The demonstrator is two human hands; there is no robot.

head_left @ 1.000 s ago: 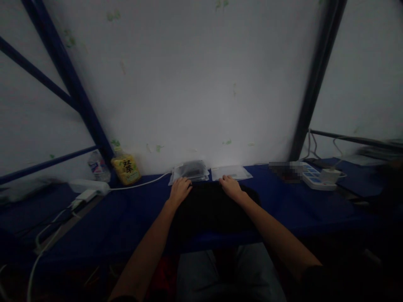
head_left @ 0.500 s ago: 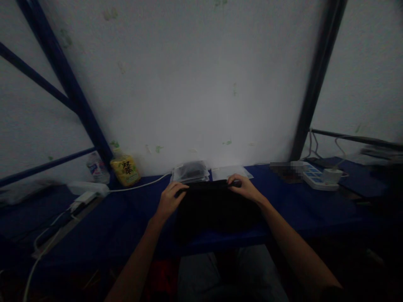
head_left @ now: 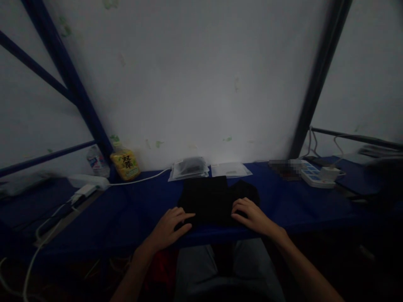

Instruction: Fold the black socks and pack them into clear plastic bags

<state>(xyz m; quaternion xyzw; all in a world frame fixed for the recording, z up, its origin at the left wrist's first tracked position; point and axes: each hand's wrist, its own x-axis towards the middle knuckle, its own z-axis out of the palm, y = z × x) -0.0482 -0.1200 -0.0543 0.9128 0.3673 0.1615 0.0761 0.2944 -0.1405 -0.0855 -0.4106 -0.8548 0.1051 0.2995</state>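
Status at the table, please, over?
Left hand at left edge of black cloth, right hand on its right side. Cloth lies on table. Packets behind it.

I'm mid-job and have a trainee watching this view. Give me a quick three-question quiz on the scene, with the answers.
1. True or false: the right hand is at the near side of the black cloth.

2. Multiple choice: where is the yellow bottle?
A) On the black cloth
B) On the blue table, left of the black cloth
C) Right of the black cloth

3. Short answer: which hand is nearer the yellow bottle?

Key:
1. True.
2. B.
3. The left hand.
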